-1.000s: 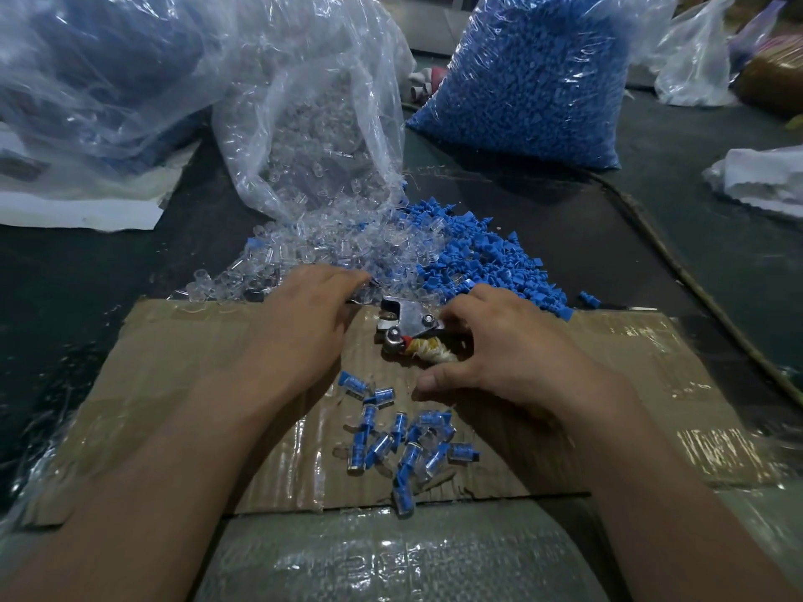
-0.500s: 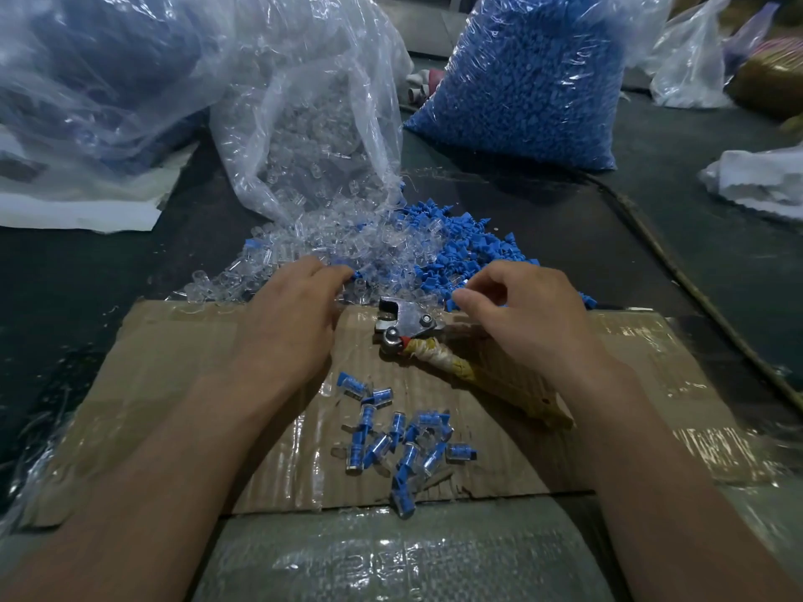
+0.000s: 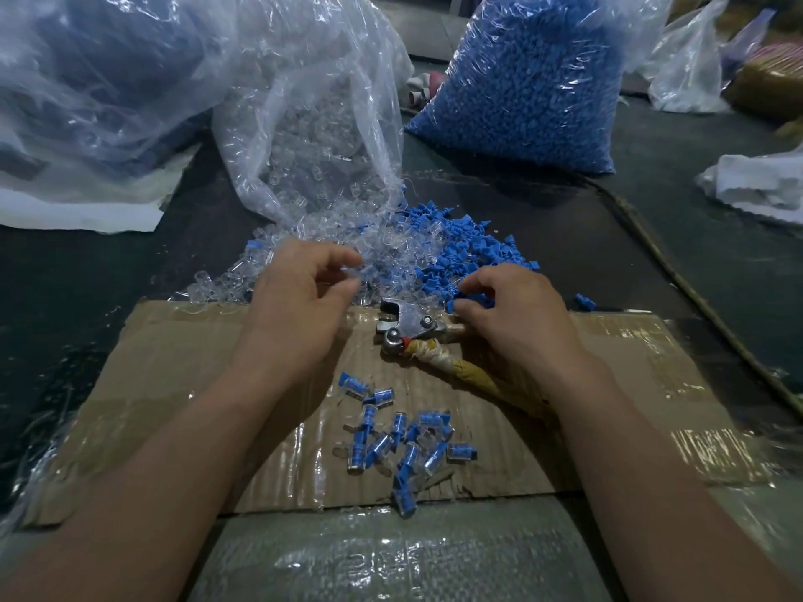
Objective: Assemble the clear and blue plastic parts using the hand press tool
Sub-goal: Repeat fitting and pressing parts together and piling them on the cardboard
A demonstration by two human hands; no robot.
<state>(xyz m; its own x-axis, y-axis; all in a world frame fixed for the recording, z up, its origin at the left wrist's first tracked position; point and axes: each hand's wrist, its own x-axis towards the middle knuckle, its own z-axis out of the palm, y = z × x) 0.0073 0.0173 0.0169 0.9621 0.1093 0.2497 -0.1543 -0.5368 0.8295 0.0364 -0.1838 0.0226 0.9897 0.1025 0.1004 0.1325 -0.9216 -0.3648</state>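
Left hand (image 3: 304, 297) pinches a clear part (image 3: 351, 275) above the clear pile (image 3: 391, 249); right hand (image 3: 517, 310) pinches a blue part (image 3: 477, 300) at the blue heap (image 3: 460, 245). The hand press tool (image 3: 406, 325) lies between them on cardboard (image 3: 174, 362)

Dim, cool light falls on a dark grey-green counter (image 3: 652, 254). A flat brown cardboard sheet glazed with clear tape (image 3: 174, 375) lies on it. A thin brownish cord (image 3: 691, 288) runs diagonally at right, near crumpled white plastic (image 3: 756, 180).

Two hands (image 3: 300, 293) (image 3: 517, 310); one press tool (image 3: 413, 328); one cardboard (image 3: 174, 362).
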